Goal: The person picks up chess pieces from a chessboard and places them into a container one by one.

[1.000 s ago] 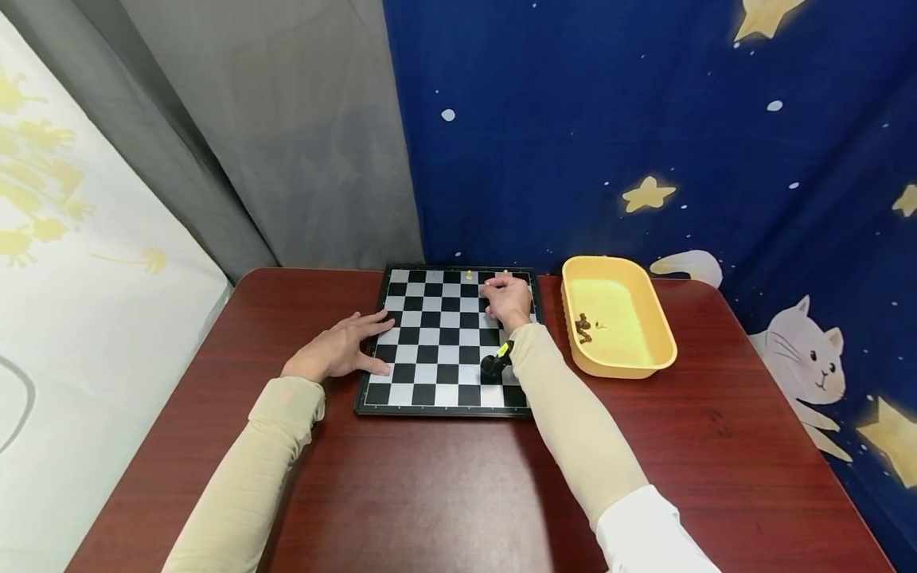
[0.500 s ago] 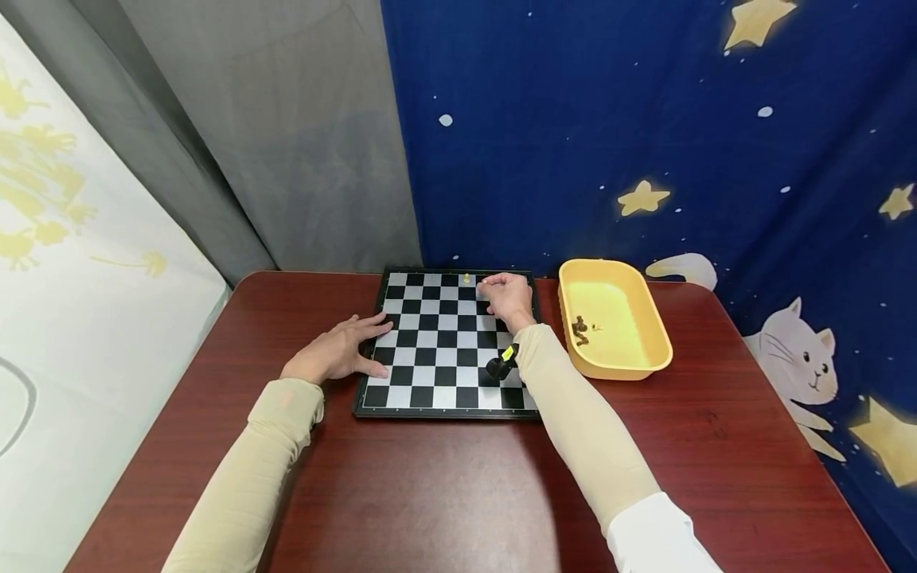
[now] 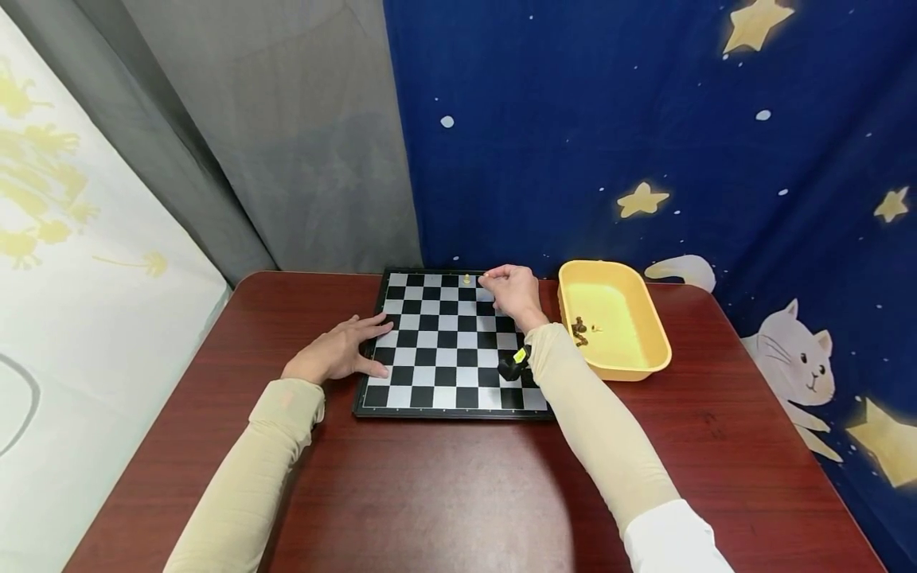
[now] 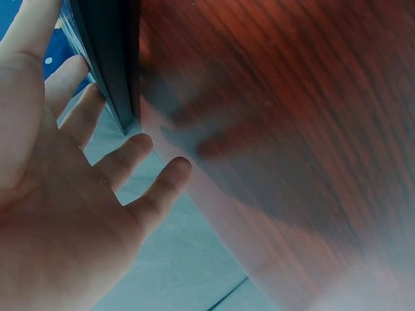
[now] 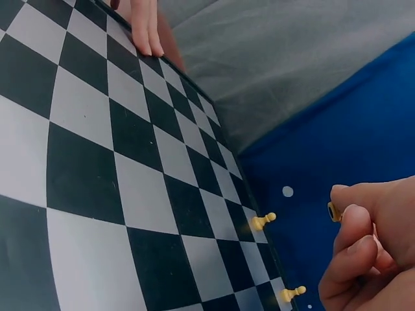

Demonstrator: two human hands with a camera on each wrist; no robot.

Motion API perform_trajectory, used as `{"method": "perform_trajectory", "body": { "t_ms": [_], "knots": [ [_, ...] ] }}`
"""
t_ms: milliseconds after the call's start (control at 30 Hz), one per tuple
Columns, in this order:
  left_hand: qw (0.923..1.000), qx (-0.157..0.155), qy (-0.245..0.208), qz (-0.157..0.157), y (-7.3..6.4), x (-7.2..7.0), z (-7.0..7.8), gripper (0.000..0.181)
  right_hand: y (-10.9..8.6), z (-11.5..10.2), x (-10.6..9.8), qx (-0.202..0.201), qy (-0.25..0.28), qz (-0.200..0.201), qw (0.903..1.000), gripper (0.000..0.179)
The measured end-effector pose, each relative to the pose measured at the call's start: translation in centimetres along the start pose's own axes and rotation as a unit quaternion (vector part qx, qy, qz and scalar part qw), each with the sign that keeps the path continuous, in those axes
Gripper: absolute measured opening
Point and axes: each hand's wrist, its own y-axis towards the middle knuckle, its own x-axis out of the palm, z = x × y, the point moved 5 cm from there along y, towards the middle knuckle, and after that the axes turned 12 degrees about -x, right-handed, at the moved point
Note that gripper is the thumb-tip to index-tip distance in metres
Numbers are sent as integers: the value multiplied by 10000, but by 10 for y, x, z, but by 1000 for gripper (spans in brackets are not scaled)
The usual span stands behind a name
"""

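Note:
A black-and-white chessboard [image 3: 437, 334] lies flat on the table. My left hand [image 3: 342, 348] rests on its left edge with fingers spread; in the left wrist view, that hand [image 4: 78, 175] is beside the board's dark side. Over the far right part of the board, my right hand [image 3: 514, 293] pinches a small yellow chess piece [image 5: 334, 212] between thumb and forefinger, raised off the board with its base showing. Most of this piece is hidden by the fingers. Two yellow pawns, a nearer one [image 5: 293, 293] and another [image 5: 262, 221], stand along the board's far edge in the right wrist view.
A yellow plastic tub [image 3: 630, 318] stands right of the board, holding several brown pieces [image 3: 579, 330] and a small yellow one [image 3: 597, 328]. The reddish-brown table [image 3: 444, 485] reaches a starry blue curtain [image 3: 530, 159] behind.
My right hand has shifted slightly to the right and away from me, its forearm swinging right. The left hand stays on the board's edge.

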Motion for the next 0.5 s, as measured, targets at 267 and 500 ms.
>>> {"method": "perform_trajectory", "body": {
  "t_ms": [267, 500],
  "knots": [
    [10000, 6, -10, -30, 0, 2, 1, 97, -6, -5, -11, -158, -284, -107, 9994, 21],
    [10000, -4, -35, 14, -1, 0, -1, 97, -9, -20, -24, -610, -679, -118, 9958, 23]
  ]
}}
